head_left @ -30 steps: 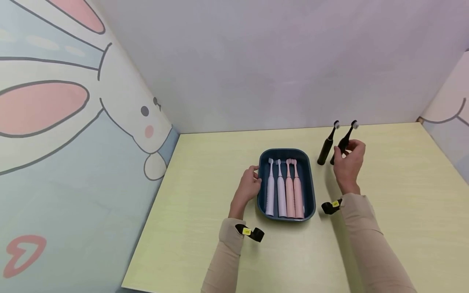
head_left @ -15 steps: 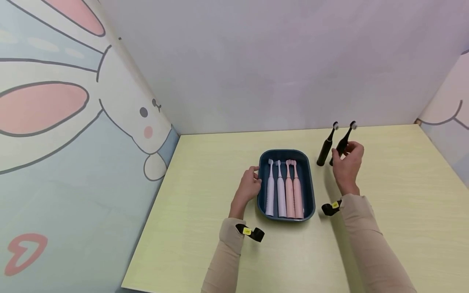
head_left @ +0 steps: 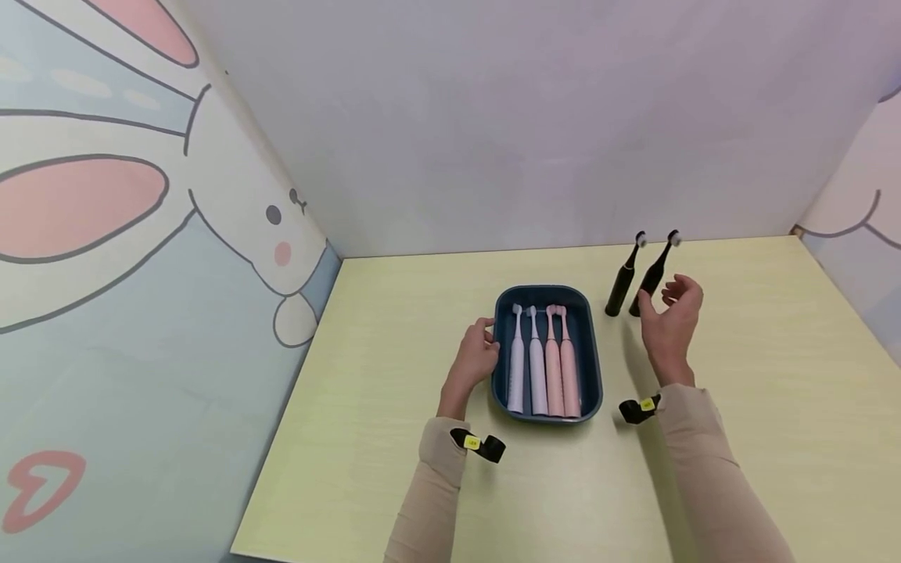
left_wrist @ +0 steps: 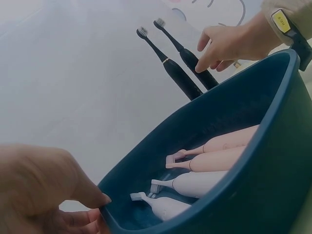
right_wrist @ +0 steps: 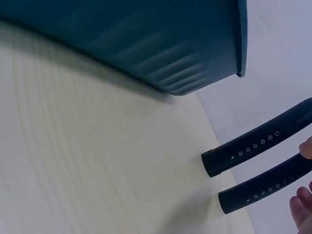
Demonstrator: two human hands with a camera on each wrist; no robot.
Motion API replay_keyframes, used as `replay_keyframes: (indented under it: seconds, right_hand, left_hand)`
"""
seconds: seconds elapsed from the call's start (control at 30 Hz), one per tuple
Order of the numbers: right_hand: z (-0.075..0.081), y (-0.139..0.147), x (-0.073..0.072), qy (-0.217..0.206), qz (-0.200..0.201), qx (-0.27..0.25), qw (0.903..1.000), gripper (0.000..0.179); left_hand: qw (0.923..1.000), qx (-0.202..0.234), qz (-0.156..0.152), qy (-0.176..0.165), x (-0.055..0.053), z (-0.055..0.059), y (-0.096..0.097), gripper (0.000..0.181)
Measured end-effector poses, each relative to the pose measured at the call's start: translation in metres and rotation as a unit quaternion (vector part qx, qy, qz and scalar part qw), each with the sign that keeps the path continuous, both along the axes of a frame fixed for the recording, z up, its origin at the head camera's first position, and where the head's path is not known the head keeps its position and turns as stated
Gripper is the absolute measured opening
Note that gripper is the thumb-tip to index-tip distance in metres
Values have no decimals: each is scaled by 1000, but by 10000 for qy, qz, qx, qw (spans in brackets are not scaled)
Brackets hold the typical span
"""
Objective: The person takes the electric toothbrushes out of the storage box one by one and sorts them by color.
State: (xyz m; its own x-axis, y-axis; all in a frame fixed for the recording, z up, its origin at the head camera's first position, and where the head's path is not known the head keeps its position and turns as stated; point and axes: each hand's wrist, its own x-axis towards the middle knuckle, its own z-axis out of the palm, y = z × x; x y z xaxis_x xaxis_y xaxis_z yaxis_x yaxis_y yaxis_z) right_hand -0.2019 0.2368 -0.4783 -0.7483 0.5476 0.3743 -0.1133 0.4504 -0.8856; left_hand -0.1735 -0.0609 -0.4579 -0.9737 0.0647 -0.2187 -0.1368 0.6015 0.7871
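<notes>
My left hand [head_left: 475, 353] grips the left rim of a dark blue plastic box [head_left: 596, 367], thumb over the edge and fingers outside in the left wrist view. Inside lie two pale lilac electric toothbrushes [head_left: 538, 379] and two pink electric toothbrushes [head_left: 554, 379], side by side, heads toward the back. Two black electric toothbrushes stand upright on the table right of the box, one on the left [head_left: 621, 289] and one on the right [head_left: 651, 279]. My right hand [head_left: 672, 320] is beside the right one, thumb and fingers spread apart with nothing held between them.
The pale wood-grain table [head_left: 366, 438] meets a plain light wall [head_left: 493, 141] behind the black toothbrushes. A side wall [head_left: 141, 375] with a painted rabbit borders the table's left edge. Wrist cameras are strapped at both sleeves.
My right hand has let go of the right black toothbrush; its fingers have spread and drawn slightly away to the right. The toothbrush stays upright. My left hand keeps its grip on the box.
</notes>
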Motion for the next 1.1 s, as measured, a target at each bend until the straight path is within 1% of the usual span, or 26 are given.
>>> replay_keyframes:
  seconds: [0.17, 0.27, 0.4, 0.47, 0.67, 0.77, 0.87, 1.0, 1.1]
  right_hand:
    - [6, -4, 8, 134, 2, -227, 9997, 50]
    - [11, -6, 14, 309, -7, -392, 9988, 48]
    - [21, -10, 21, 513, -8, -615, 9968, 46]
    - [26, -12, 25, 544, -2, -696, 9961, 46]
    - [40, -21, 33, 616, 161, -793, 9948, 47]
    - [43, -27, 36, 665, 281, -808, 9941, 48]
    - [44, -34, 37, 577, 393, -782, 9945, 48]
    - [42, -45, 38, 181, 653, -650, 9956, 51]
    - [41, -54, 38, -62, 919, -511, 9944, 54]
  left_hand:
    - [10000, 1, 6, -2, 1, -2, -1, 44]
    - [10000, 24, 6, -25, 2, -2, 0, 44]
    - [10000, 31, -26, 25, 2, -1, 1, 44]
    - [10000, 39, -40, 44, 2, 0, 2, 44]
    - [10000, 33, -51, 42, 1, 0, 2, 44]
    - [10000, 12, -61, 51, 1, -1, 3, 44]
    - [10000, 16, -72, 61, 1, -1, 3, 44]
    - [9999, 42, -98, 93, 1, -1, 4, 44]
    - [9999, 54, -116, 103, 1, 0, 4, 44]
